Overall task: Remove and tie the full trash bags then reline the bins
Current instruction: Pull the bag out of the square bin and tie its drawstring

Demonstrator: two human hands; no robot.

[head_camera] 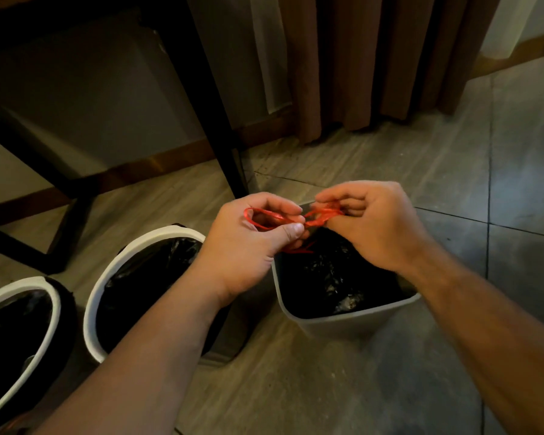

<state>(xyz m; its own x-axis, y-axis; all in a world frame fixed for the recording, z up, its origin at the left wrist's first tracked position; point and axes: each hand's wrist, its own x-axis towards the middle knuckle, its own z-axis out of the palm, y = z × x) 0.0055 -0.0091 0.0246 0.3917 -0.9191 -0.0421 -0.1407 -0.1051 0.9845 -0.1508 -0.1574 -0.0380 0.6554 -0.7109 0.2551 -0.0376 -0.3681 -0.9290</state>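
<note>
Drawstring (pixel 296 218) pinched between left hand (pixel 248 243) and right hand (pixel 371 224).

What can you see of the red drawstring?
The red drawstring is a thin, flat, shiny ribbon, plastic by its look. One loop lies across the left hand, pinched under its thumb; the other end is bunched in the right hand. The two meet between the hands, above the black bag in the grey bin. A short strand hangs below.
</note>
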